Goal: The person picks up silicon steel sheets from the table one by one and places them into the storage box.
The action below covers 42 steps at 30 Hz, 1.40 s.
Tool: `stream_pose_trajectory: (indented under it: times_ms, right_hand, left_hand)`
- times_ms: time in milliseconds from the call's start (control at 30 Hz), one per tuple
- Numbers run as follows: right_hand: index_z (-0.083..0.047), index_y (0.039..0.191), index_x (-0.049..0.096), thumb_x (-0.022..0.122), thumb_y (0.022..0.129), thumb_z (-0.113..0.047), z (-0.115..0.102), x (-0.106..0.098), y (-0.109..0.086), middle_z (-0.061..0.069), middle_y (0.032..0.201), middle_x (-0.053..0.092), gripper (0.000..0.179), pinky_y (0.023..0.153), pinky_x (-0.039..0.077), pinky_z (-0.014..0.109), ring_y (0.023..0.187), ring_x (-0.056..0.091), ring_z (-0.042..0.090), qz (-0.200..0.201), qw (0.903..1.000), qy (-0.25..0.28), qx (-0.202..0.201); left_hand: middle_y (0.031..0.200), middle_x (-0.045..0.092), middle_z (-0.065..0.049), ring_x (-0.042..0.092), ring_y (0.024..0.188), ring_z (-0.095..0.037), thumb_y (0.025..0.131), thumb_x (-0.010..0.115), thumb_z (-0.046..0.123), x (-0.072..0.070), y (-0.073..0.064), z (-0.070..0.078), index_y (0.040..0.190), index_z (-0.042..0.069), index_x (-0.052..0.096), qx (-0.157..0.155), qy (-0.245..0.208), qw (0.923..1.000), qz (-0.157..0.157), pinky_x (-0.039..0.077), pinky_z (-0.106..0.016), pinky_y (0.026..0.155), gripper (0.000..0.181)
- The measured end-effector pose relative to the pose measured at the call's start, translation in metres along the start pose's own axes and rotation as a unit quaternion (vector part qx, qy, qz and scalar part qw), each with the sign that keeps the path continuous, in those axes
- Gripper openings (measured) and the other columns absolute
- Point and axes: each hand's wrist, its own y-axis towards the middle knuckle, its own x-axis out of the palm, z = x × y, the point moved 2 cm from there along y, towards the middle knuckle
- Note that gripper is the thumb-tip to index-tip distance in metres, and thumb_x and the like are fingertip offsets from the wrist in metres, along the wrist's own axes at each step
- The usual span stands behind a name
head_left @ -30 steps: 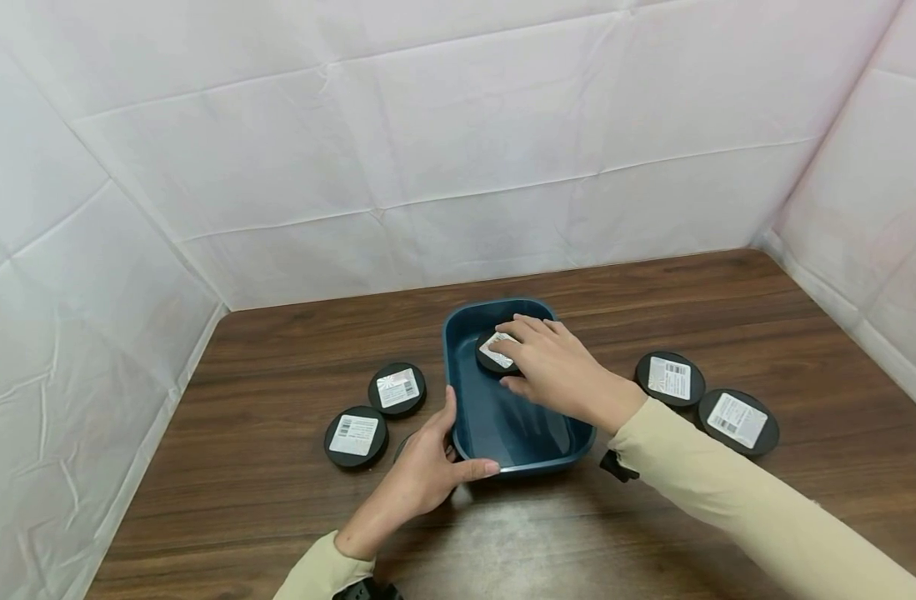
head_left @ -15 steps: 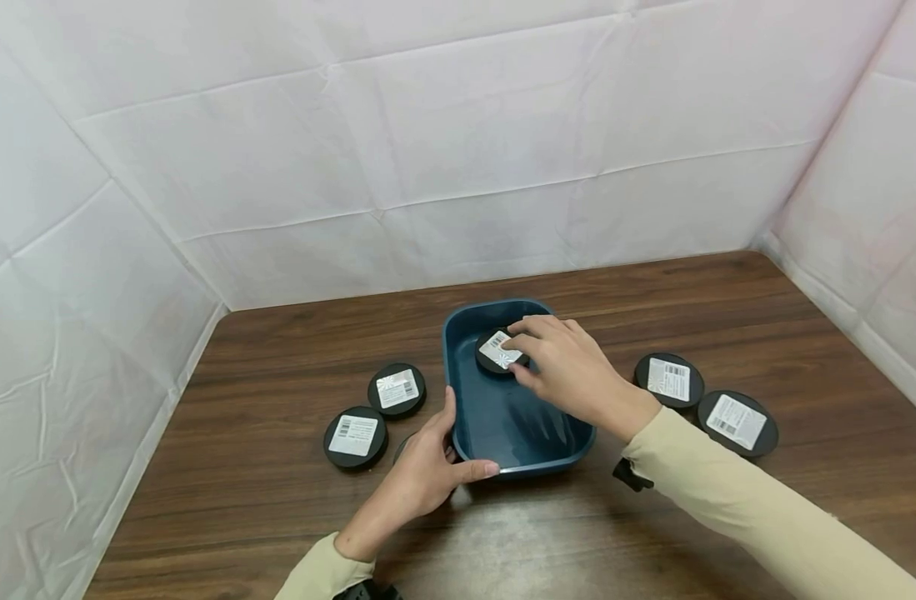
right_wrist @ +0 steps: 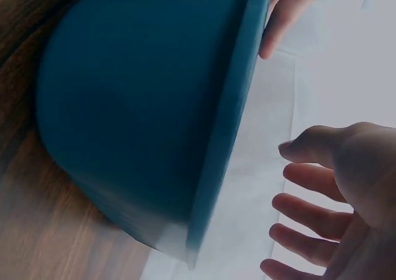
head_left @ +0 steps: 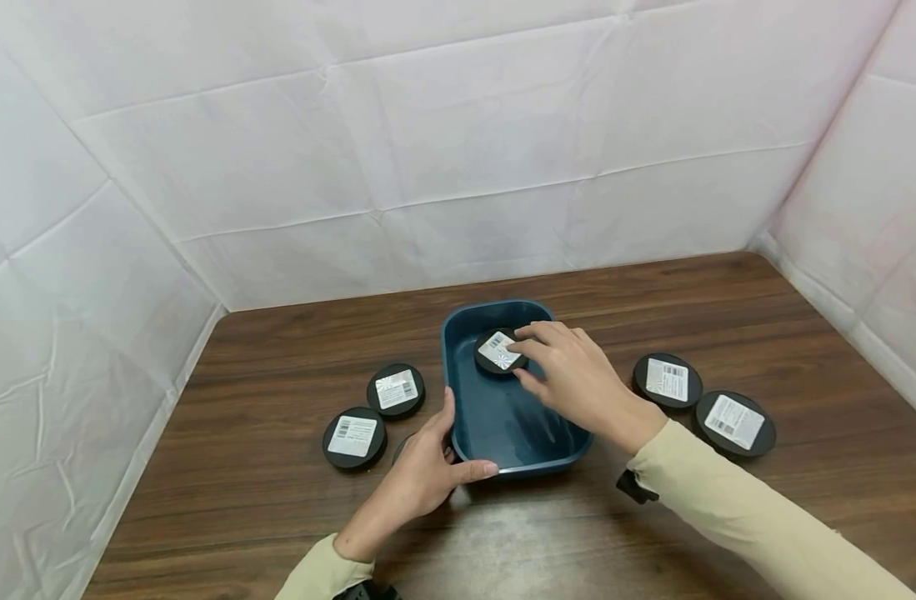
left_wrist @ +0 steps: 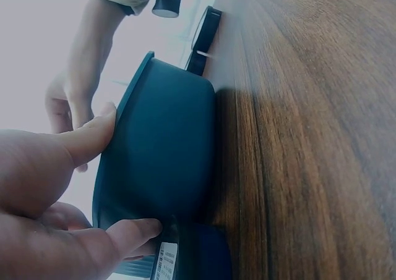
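A dark blue plastic tub [head_left: 513, 417] rests on the wooden table. My left hand [head_left: 427, 475] holds its near left corner; in the left wrist view the thumb lies at the rim and the fingers against the side wall. Inside the tub, towards its far end, lies a flat round black disc [head_left: 495, 351] with a white barcode label facing up. Over the tub hovers my right hand [head_left: 573, 367], fingers loosely bent beside the disc; the right wrist view shows nothing between thumb and fingers. Partly hidden behind the left hand is another black disc [left_wrist: 192, 255], against the tub.
Two similar labelled discs, a nearer disc [head_left: 355, 438] and a farther disc [head_left: 396, 391], lie left of the tub. At right are two more, a farther disc [head_left: 667, 382] and a nearer disc [head_left: 735, 423]. White sheeting [head_left: 442, 167] stands behind the table [head_left: 277, 400].
My right hand has drawn back slightly to the right from the disc inside the tub, showing more of its label. The left hand has stayed at the tub's corner.
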Motion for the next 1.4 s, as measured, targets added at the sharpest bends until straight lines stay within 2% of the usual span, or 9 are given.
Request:
stream_pose_trajectory:
  times_ms: [167,500,767,1400]
  right_hand:
    - [-0.007,0.119,0.072,0.079,0.088,-0.022,0.001,-0.001,-0.003,0.014,0.129,0.067,0.035,0.096,0.053,0.052,0.125,0.059,0.033,0.005,0.9999,0.005,0.01]
    - [-0.008,0.126,0.07,0.081,0.086,-0.023,0.007,-0.006,-0.012,0.019,0.136,0.061,0.044,0.092,0.051,0.054,0.127,0.056,0.037,0.031,0.9994,0.003,0.016]
    - [-0.006,0.128,0.068,0.08,0.087,-0.024,0.011,-0.005,-0.02,0.019,0.138,0.059,0.047,0.091,0.051,0.055,0.13,0.054,0.038,0.025,0.9996,-0.004,0.015]
    - [-0.004,0.13,0.066,0.08,0.087,-0.026,0.023,-0.01,-0.036,0.021,0.139,0.058,0.051,0.092,0.049,0.058,0.13,0.052,0.04,0.015,0.9984,-0.001,0.055]
  left_hand:
    - [0.163,0.023,-0.027,0.046,0.142,-0.036,0.085,0.08,0.034,-0.001,0.0,0.0,0.16,0.001,0.006,0.001,0.002,1.0,0.001,0.05,-0.043,0.106,0.11]
    - [0.163,0.023,-0.027,0.046,0.141,-0.036,0.085,0.08,0.034,-0.001,0.0,0.0,0.16,0.002,0.006,0.007,-0.003,1.0,0.002,0.05,-0.043,0.106,0.11]
    - [0.164,0.021,-0.027,0.044,0.142,-0.036,0.086,0.08,0.032,-0.001,-0.001,0.001,0.16,0.002,0.005,0.001,-0.002,1.0,0.002,0.049,-0.044,0.107,0.109]
    - [0.164,0.022,-0.026,0.044,0.143,-0.036,0.086,0.081,0.031,0.001,-0.001,0.0,0.16,0.003,0.005,-0.002,-0.009,0.9999,0.005,0.048,-0.044,0.107,0.11]
